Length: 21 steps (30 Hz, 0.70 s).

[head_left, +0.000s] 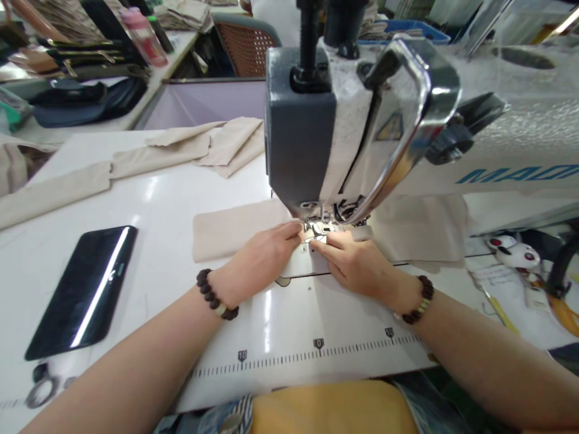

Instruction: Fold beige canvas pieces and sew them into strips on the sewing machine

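Note:
Beside the presser foot of the sewing machine, my left hand pinches the edge of a beige fabric piece that lies flat to the left. My right hand is closed just right of the foot, its fingertips at the lit needle plate, pressing on beige fabric. Another stretch of beige fabric spreads under the machine arm behind that hand. What lies right under the fingertips is partly hidden. Both wrists wear dark bead bracelets.
A black phone lies on the white table at left, with a small ring-shaped item below it. Beige fabric strips stretch across the back left. Yellow tweezers and a white trinket lie at right.

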Each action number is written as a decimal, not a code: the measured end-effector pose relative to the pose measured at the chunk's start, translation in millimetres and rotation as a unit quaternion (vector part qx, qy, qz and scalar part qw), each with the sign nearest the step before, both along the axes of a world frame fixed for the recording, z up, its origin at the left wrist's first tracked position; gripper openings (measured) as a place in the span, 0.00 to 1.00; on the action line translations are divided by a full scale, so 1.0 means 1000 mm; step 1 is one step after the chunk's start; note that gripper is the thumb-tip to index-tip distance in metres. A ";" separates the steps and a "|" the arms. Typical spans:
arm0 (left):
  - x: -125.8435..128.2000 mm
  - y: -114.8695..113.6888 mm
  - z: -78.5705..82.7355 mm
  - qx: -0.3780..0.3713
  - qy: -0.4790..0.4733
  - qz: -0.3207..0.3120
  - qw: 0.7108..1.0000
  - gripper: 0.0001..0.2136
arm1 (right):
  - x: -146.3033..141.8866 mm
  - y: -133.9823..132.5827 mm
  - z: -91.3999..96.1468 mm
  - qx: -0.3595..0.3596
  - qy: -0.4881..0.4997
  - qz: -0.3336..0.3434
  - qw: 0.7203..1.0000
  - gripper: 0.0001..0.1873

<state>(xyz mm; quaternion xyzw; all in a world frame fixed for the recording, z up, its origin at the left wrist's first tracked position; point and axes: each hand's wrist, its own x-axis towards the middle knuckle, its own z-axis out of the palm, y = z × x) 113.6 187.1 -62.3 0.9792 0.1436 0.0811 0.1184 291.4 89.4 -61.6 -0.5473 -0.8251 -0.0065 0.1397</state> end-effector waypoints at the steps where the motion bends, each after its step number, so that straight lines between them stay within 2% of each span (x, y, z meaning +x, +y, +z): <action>1: 0.001 0.002 0.001 0.011 0.001 0.003 1.000 0.12 | 0.000 0.000 0.000 -0.003 -0.002 -0.001 1.000 0.14; 7: 0.007 0.007 0.007 0.048 -0.004 0.023 0.999 0.11 | -0.001 0.000 0.001 -0.007 -0.004 -0.006 1.000 0.14; 17: 0.003 0.002 0.003 0.049 0.017 0.020 0.998 0.12 | -0.001 0.001 0.001 0.001 -0.002 -0.001 1.000 0.13; 21: 0.004 -0.004 0.009 0.099 0.089 0.087 0.987 0.14 | 0.000 0.001 0.000 -0.003 0.001 0.002 1.000 0.15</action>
